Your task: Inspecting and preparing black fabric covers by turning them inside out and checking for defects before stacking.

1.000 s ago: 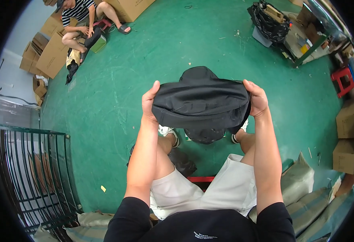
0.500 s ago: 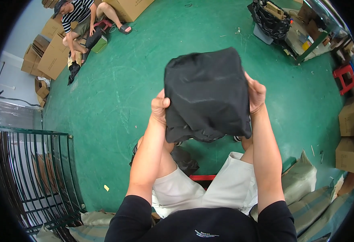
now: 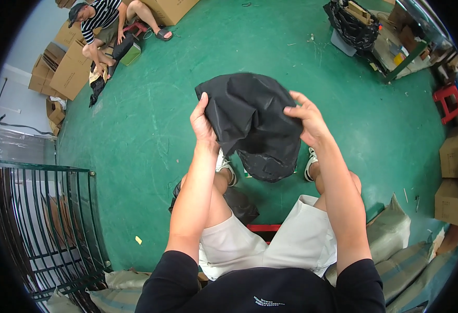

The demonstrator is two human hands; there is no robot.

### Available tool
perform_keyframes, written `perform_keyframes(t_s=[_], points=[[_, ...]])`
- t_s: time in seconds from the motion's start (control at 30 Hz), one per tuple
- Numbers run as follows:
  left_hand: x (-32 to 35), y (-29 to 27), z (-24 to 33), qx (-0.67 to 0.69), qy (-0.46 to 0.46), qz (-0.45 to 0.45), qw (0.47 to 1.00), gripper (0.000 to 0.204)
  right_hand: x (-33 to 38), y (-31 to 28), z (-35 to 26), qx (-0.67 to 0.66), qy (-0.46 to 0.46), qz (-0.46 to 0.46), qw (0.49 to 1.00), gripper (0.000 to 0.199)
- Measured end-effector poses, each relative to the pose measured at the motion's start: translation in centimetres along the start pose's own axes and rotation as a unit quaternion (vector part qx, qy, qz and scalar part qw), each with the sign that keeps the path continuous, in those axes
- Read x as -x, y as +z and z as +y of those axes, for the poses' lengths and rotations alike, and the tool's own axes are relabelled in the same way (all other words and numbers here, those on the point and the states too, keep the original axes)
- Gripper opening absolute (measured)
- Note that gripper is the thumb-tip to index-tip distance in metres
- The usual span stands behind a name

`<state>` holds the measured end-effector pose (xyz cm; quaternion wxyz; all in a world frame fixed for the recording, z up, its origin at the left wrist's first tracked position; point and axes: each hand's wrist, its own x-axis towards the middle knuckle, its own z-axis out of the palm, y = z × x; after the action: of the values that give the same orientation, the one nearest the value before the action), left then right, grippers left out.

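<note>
A black, bag-like fabric piece (image 3: 255,112) is held up in front of my knees. Its upper part is creased, and a rounded flap droops at the bottom toward my feet. My left hand (image 3: 203,122) grips the left edge, thumb up along the cloth and the other fingers hidden behind it. At the right edge, my right hand (image 3: 310,119) pinches the cloth between thumb and fingers. Below, a dark crumpled bundle (image 3: 241,205) lies on the floor beside my left leg.
I sit on a red stool (image 3: 264,228) over a green floor (image 3: 135,130). Another person (image 3: 104,26) sits at the far left by cardboard boxes (image 3: 71,73). A metal rack (image 3: 51,219) stands left. On the right are woven sacks (image 3: 390,229), boxes (image 3: 452,200) and a red stool (image 3: 448,103).
The fabric piece has gone from a boxy, stretched shape to a crumpled one with a drooping lower flap. My right hand has moved inward, closer to my left.
</note>
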<state>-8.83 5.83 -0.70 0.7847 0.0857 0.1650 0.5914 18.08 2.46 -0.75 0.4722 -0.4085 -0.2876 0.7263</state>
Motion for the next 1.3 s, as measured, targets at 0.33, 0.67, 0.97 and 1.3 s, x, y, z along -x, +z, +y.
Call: perform_keyframes(t_s=[0.33,0.67,0.97,1.3], points=[[1.1,2.1,-3.9,-0.055,-0.169,-0.019,0.984,0.049,-0.5,-1.6,-1.3,-0.324,-0.031,-0.049,0.944,0.049],[0.8,1.3,-4.4,-0.072,-0.077,0.038,0.994,0.029,0.5,0.5,-2.4,-0.081,-0.145,0.155,0.974,0.081],[0.8,1.6,-3.6,-0.013,-0.034,0.081,0.996,0.030,0.6,-1.1,-2.4,-0.144,-0.215,0.083,0.962,0.033],[0.6,0.8,-4.7,-0.083,-0.059,0.044,0.994,0.034,0.4,-0.3,-2.3,-0.098,-0.220,0.130,0.962,0.054]])
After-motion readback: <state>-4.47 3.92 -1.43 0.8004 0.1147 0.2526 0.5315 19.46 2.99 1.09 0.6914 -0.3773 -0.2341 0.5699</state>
